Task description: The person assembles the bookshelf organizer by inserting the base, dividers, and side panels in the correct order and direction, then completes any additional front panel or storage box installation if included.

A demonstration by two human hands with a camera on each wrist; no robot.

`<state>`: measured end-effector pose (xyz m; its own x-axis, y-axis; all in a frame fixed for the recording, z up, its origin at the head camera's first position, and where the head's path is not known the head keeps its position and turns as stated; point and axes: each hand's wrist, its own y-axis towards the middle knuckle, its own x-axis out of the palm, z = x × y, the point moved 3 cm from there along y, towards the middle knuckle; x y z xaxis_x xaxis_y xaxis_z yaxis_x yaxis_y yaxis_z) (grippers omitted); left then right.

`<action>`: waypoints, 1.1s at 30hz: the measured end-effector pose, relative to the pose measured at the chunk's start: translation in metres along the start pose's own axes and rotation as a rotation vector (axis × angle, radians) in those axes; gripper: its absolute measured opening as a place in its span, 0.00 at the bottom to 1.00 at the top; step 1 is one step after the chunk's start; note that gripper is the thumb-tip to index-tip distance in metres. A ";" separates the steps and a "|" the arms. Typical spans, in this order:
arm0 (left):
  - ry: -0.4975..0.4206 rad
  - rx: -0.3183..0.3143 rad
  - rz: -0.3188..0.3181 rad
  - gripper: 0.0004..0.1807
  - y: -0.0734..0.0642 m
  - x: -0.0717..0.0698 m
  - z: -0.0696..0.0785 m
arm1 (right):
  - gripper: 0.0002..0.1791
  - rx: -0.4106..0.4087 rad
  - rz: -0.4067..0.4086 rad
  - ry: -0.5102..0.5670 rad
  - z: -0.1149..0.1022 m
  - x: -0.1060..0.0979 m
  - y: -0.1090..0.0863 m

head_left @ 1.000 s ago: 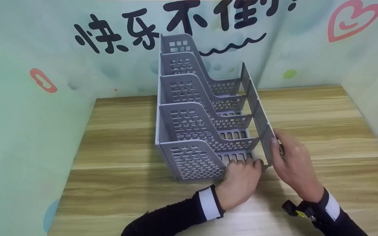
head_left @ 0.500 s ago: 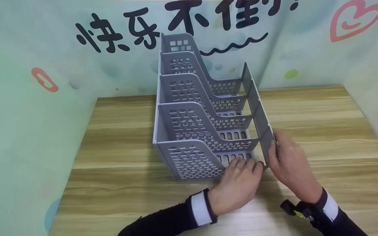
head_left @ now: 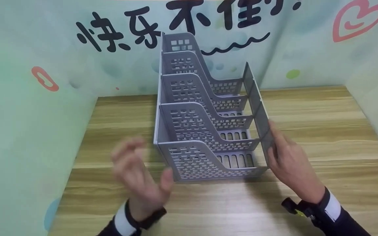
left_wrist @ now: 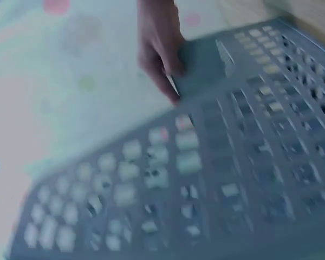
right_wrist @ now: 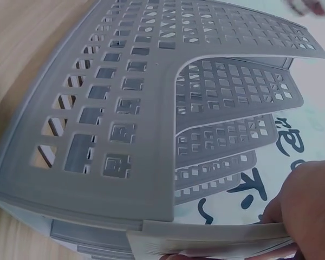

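Observation:
A grey plastic file organizer with perforated dividers stands upright on the table. My right hand grips the low front panel at its near end. In the right wrist view, the thumb and fingers of my right hand lie on either side of that panel's edge. Blurred by motion, my left hand is in the air left of the organizer's near corner, holding nothing, fingers loosely bent. The left wrist view shows the perforated side wall and my right hand at the panel.
The wood-grain table extends on both sides of the organizer. Behind it rises a pale green printed backdrop with black lettering, and its side walls border the table left and right.
My left hand has let go of the organizer's low near side wall and swung left, past its near corner. My right hand stays on the front panel, and the organizer has hardly moved.

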<state>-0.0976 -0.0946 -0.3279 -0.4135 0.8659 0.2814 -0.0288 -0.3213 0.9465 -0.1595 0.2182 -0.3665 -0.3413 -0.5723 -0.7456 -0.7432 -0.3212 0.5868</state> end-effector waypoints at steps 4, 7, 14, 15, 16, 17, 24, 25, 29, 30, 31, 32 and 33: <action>-0.143 -0.364 -0.238 0.31 -0.008 -0.003 -0.034 | 0.37 -0.020 -0.002 -0.007 -0.002 0.000 0.000; -0.290 -0.553 -0.384 0.32 -0.022 0.000 -0.047 | 0.38 -0.041 -0.003 -0.023 -0.003 0.001 -0.001; -0.267 -0.797 -0.500 0.50 -0.054 -0.009 -0.050 | 0.41 -0.081 -0.020 -0.061 -0.005 0.005 -0.002; -0.220 -0.845 -0.544 0.53 -0.059 -0.013 -0.049 | 0.42 -0.090 -0.023 -0.068 -0.005 0.005 -0.002; -0.175 -0.900 -0.591 0.56 -0.064 -0.016 -0.048 | 0.43 -0.100 -0.025 -0.075 -0.005 0.005 -0.002; -0.125 -0.944 -0.642 0.57 -0.069 -0.019 -0.047 | 0.45 -0.110 -0.026 -0.080 -0.005 0.005 -0.002; -0.070 -0.999 -0.728 0.55 -0.079 -0.027 -0.048 | 0.49 -0.191 -0.015 -0.075 -0.003 0.010 -0.004; -0.065 -0.999 -0.726 0.54 -0.079 -0.027 -0.048 | 0.50 -0.198 -0.015 -0.067 -0.001 0.012 -0.005; -0.051 -0.997 -0.717 0.55 -0.081 -0.028 -0.047 | 0.48 -0.236 -0.001 -0.042 0.001 0.019 -0.009; -0.052 -0.989 -0.704 0.54 -0.081 -0.028 -0.047 | 0.46 -0.248 0.003 -0.045 0.001 0.021 -0.010; -0.061 -0.981 -0.690 0.54 -0.081 -0.028 -0.047 | 0.44 -0.246 0.001 -0.046 0.001 0.021 -0.010; -0.070 -0.979 -0.677 0.54 -0.082 -0.028 -0.047 | 0.42 -0.248 -0.002 -0.048 0.000 0.022 -0.009; -0.076 -0.974 -0.662 0.54 -0.082 -0.028 -0.047 | 0.40 -0.241 -0.007 -0.057 0.000 0.022 -0.009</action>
<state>-0.1262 -0.1106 -0.4206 -0.0030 0.9837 -0.1798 -0.9133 0.0706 0.4012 -0.1604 0.2082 -0.3879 -0.3734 -0.5284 -0.7624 -0.5896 -0.4993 0.6348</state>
